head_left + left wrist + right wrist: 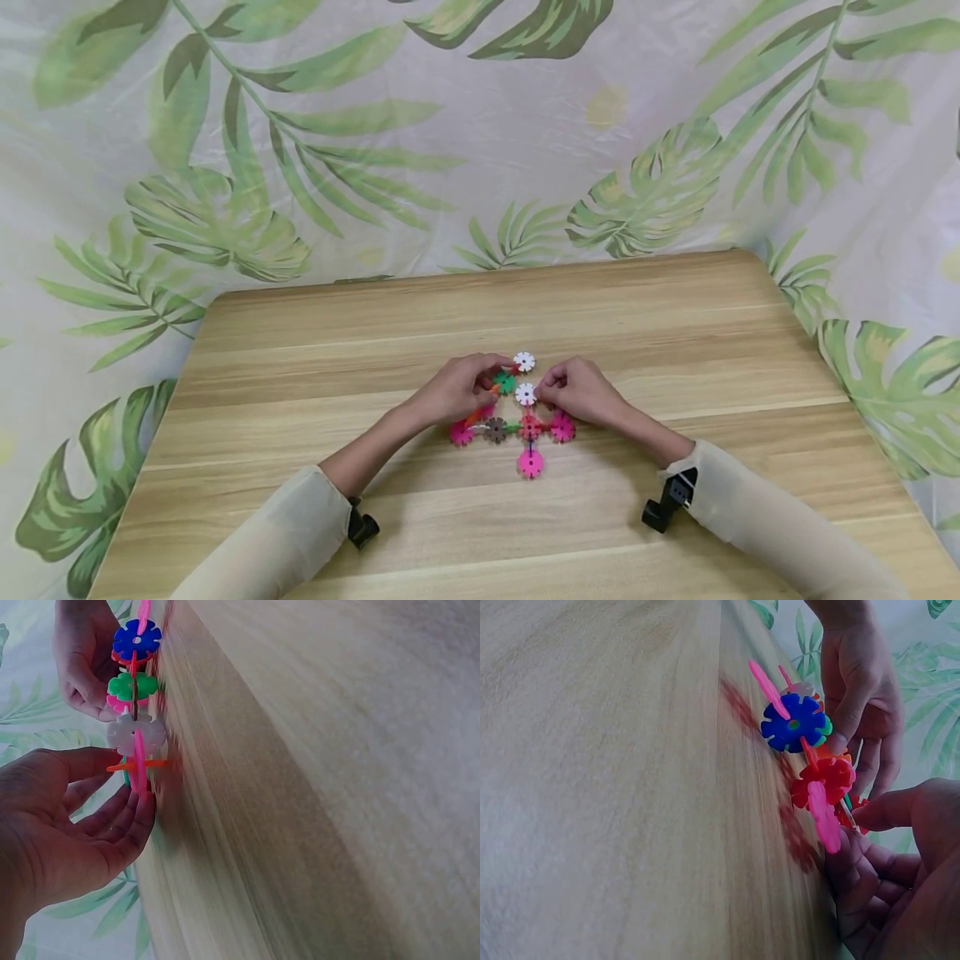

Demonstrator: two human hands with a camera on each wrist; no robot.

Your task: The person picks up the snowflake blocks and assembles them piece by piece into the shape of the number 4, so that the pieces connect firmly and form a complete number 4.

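Observation:
A flat, branching chain of colourful slotted plastic discs lies between the two hands on the table. My left hand (459,388) grips its left side, around a green disc (504,385) and an orange disc (116,768). On the other side, my right hand (583,390) pinches the edge of a white disc (521,394). Just beyond is another white disc (519,362). Nearer the body, a pink disc (531,471) sticks out from the chain. The right wrist view shows a blue disc (776,735) and a red disc (836,774) standing upright; fingers partly hide the joints.
The wood-grain table (315,350) extends around the hands on all sides. A leaf-patterned cloth (480,150) hangs behind its far edge. Small black cameras hang at both wrists, including the right wrist camera (660,510).

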